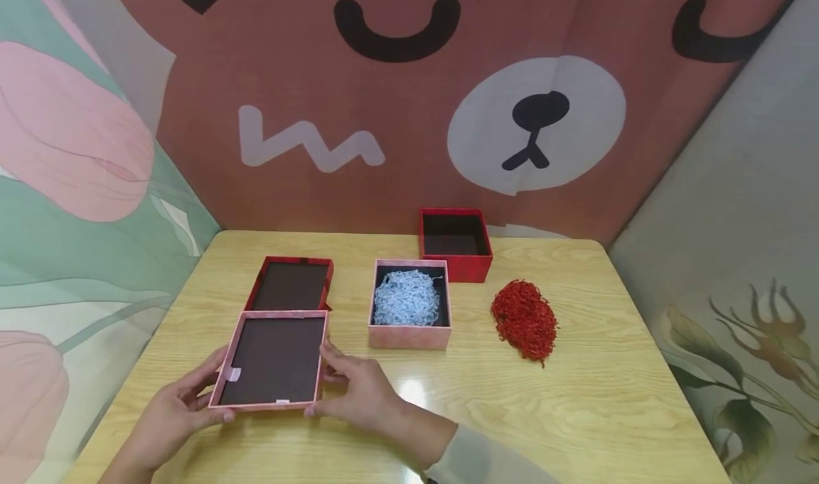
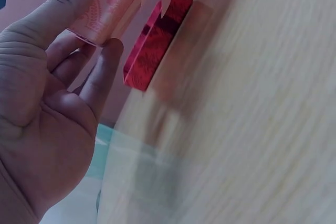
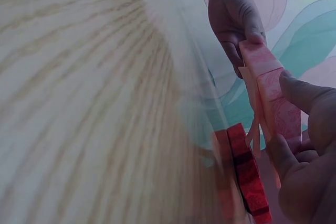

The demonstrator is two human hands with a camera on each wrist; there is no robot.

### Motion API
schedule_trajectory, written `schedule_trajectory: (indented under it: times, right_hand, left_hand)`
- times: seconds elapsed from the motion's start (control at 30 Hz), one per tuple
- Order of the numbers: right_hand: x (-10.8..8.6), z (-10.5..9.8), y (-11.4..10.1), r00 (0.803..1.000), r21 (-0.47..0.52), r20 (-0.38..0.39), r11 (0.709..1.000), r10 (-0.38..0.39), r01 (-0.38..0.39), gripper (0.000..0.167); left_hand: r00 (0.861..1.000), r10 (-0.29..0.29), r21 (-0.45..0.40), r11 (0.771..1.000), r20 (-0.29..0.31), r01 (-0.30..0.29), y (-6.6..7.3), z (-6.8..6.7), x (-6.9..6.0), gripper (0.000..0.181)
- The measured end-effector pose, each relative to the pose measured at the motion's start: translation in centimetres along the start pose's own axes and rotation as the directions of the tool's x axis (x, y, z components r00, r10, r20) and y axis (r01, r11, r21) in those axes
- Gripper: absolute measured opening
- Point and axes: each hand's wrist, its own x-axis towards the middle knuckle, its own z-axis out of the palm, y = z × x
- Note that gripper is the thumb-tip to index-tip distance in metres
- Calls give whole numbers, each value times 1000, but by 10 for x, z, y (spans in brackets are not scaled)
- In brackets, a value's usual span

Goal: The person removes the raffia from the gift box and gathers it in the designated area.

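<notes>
A pink box lid (image 1: pixel 275 359), its dark inside facing up, is held above the table by both hands. My left hand (image 1: pixel 175 406) grips its left edge, thumb at the near corner. On the opposite edge, my right hand (image 1: pixel 361 388) pinches the lid between thumb and fingers. In the right wrist view a pink ribbon (image 3: pixel 254 111) hangs from the lid's underside. Just behind it lies a red box lid (image 1: pixel 291 285), also dark side up; the pink lid covers its near edge in the head view. A pink box (image 1: pixel 409 338) holding pale blue paper shreds (image 1: pixel 407 299) stands to the right.
An open red box (image 1: pixel 470 267) with a dark inside stands behind the pink box. A heap of red paper shreds (image 1: pixel 525 320) lies at the right on the wooden table (image 1: pixel 595 399). Printed cloth walls (image 1: pixel 409 185) enclose the back and sides.
</notes>
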Motion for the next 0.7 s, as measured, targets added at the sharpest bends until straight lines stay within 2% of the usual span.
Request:
schedule_trajectory:
  times: [0.07,0.17,0.3,0.53,0.7]
  right_hand:
    - [0,3,1,1000,-21,10,1000,17,-17,93]
    - [2,8,2,999,-1,33,999,39,-39,93]
    - [3,15,2,997,19,51,998,51,-52,93]
    - [6,26,1,994,-17,58,996,88,-87,93]
    - [6,33,2,992,6,55,993,117,-117,92]
  left_hand:
    - [1000,-12,8,1000,-1,12,-4,-1,-2,99]
    - [1000,-16,22,1000,5,16,-11,-4,-5,98]
    - [999,-14,-3,1000,30,14,-19,-9,-8,96]
    - [997,-10,-30,999,71,13,-27,-16,-10,93]
    - [994,-29,-38,999,103,33,-31,-20,-10,94]
